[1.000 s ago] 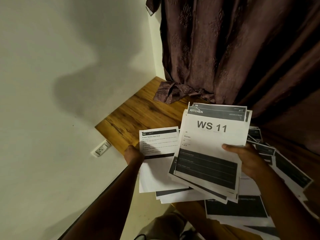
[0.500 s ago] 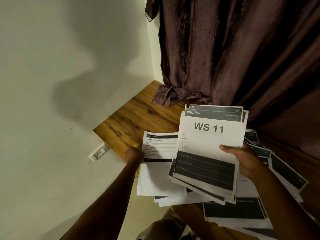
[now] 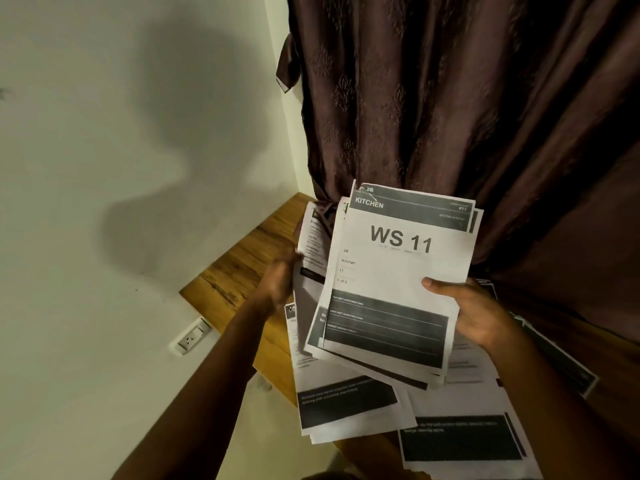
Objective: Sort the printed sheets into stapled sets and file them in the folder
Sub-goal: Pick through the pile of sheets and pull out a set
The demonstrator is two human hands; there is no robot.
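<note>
Nearest to the camera, loose printed sheets [image 3: 349, 403] lie spread on the wooden table [image 3: 242, 268], several of them with dark blocks, some hanging over the near edge. Above them the right hand [image 3: 481, 317] holds a stack of sheets [image 3: 391, 289] lifted from the table, with the thumb pressed on the front page and the fingers hidden behind the paper. The front page reads "WS 11", "Kitchen" and "1 of 2", and a page behind it shows a dark header with "KITCHEN". On the left, the left hand [image 3: 280, 278] is at the left edge of one sheet [image 3: 311, 244] that stands partly behind the stack; the hand is blurred, so I cannot tell if it grips the sheet or only touches it. Farther away, a dark brown curtain [image 3: 450, 98] hangs down to the table, and a white wall [image 3: 121, 168] with a socket [image 3: 190, 337] is at the left.
</note>
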